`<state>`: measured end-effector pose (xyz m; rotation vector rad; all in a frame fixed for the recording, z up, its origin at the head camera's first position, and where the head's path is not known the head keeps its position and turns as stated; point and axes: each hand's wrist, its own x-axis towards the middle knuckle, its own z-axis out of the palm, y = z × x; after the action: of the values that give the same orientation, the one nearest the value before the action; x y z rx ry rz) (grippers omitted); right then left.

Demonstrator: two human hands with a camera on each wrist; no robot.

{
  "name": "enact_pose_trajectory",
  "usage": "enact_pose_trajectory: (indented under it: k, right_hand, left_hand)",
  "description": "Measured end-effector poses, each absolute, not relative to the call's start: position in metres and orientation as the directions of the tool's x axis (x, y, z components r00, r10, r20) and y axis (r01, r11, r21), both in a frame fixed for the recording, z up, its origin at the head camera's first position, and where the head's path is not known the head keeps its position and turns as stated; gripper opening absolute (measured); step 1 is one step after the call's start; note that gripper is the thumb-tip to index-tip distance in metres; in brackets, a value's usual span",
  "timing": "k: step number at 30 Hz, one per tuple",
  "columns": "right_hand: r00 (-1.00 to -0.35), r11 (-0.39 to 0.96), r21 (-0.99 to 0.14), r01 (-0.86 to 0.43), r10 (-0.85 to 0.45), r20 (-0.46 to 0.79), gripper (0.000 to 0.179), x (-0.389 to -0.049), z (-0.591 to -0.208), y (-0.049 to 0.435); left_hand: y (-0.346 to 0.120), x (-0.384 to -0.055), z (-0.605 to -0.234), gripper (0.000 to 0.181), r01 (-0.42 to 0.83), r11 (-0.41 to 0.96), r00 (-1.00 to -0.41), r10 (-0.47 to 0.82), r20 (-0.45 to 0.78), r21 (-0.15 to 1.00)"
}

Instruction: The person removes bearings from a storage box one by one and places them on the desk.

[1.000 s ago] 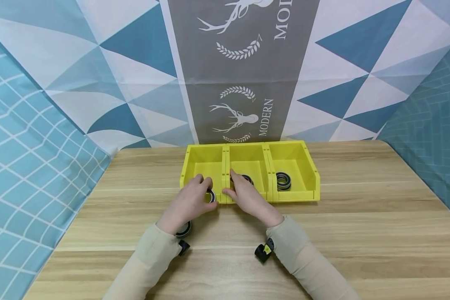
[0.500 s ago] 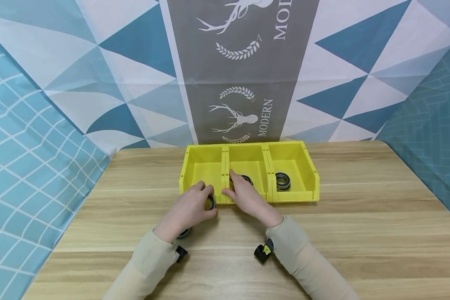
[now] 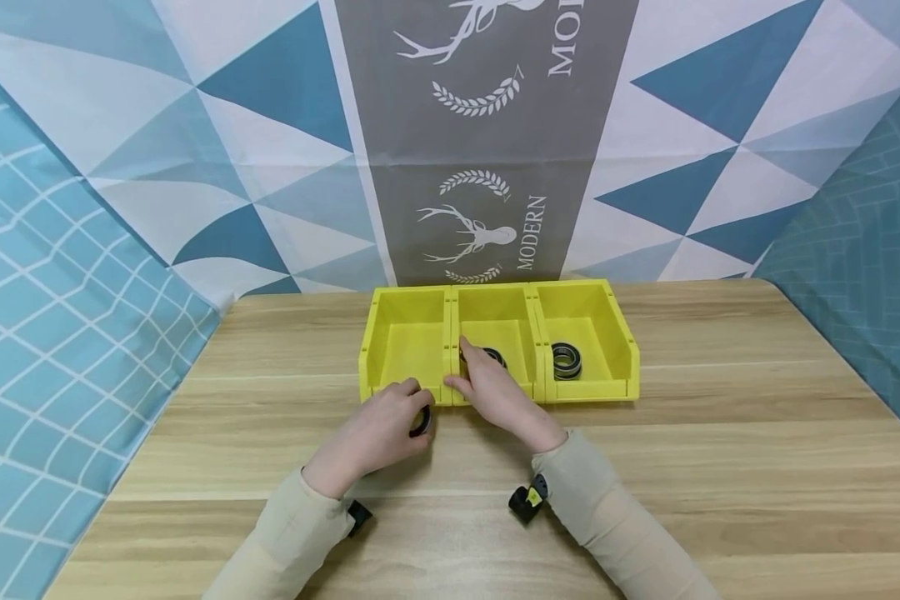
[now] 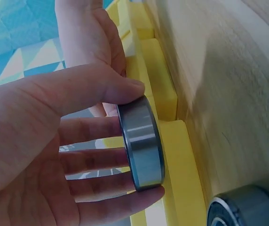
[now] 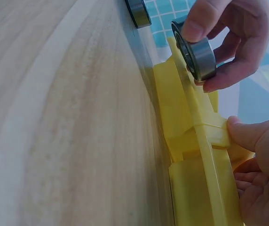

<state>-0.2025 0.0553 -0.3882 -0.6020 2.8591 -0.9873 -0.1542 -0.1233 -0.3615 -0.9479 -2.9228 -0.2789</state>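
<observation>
My left hand (image 3: pixel 375 432) pinches a ball bearing (image 4: pixel 142 143) between the thumb and the straighter fingers. It holds the bearing on edge, just in front of the left yellow bin (image 3: pixel 369 354). My right hand (image 3: pixel 497 398) is at the wall between the left and middle bins, thumb on the front rim and fingers inside the middle bin (image 3: pixel 498 308); it appears to grip the bin. Partly behind that hand lies a bearing (image 3: pixel 497 357). Below the left hand, another bearing (image 4: pixel 249 207) rests on the table; the left hand hides it in the head view.
The right yellow bin (image 3: pixel 588 333) holds a bearing (image 3: pixel 567 362) in its front left corner. All three bins stand joined in a row near the back of the wooden table (image 3: pixel 720 467). A patterned cloth backdrop (image 3: pixel 487 167) rises behind them.
My left hand has drawn the bearing back from the left bin's front, toward me and lower in the head view. The second table bearing has become covered. My right hand stays put.
</observation>
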Motion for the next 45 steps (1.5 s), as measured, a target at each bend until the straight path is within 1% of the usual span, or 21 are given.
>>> enact_pose_trajectory:
  k: [5, 10, 13, 21, 30, 36, 45]
  right_hand:
    - [-0.920, 0.717, -0.603, -0.349, -0.384, 0.076, 0.069, -0.203, -0.390, 0.055]
    - [-0.922, 0.715, -0.610, -0.342, -0.380, 0.073, 0.069, -0.203, -0.389, 0.055]
    - [-0.922, 0.713, -0.610, -0.345, -0.380, 0.077, 0.069, -0.203, -0.388, 0.056]
    - [-0.920, 0.716, -0.602, -0.352, -0.384, 0.081, 0.069, -0.204, -0.390, 0.057]
    - [-0.919, 0.714, -0.604, -0.354, -0.386, 0.081, 0.070, -0.204, -0.390, 0.057]
    - [-0.921, 0.716, -0.603, -0.351, -0.382, 0.083, 0.071, -0.203, -0.390, 0.057]
    - [-0.918, 0.716, -0.598, -0.360, -0.385, 0.092, 0.070, -0.203, -0.389, 0.057]
  left_hand:
    - [-0.123, -0.152, -0.362, 0.026, 0.579, 0.802, -0.815, 0.573, 0.083, 0.147]
    - [-0.121, -0.149, -0.361, 0.032, 0.604, 0.784, -0.795, 0.604, 0.047, 0.141]
    - [-0.119, -0.147, -0.361, 0.032, 0.610, 0.777, -0.789, 0.615, 0.021, 0.156]
    - [-0.114, -0.145, -0.368, 0.025, 0.591, 0.793, -0.800, 0.599, -0.013, 0.149]
    - [-0.111, -0.142, -0.368, 0.034, 0.560, 0.813, -0.815, 0.575, -0.071, 0.160]
    - [-0.111, -0.141, -0.369, 0.033, 0.558, 0.810, -0.813, 0.577, -0.076, 0.180]
    - [-0.111, -0.139, -0.369, 0.034, 0.534, 0.821, -0.817, 0.563, -0.125, 0.202]
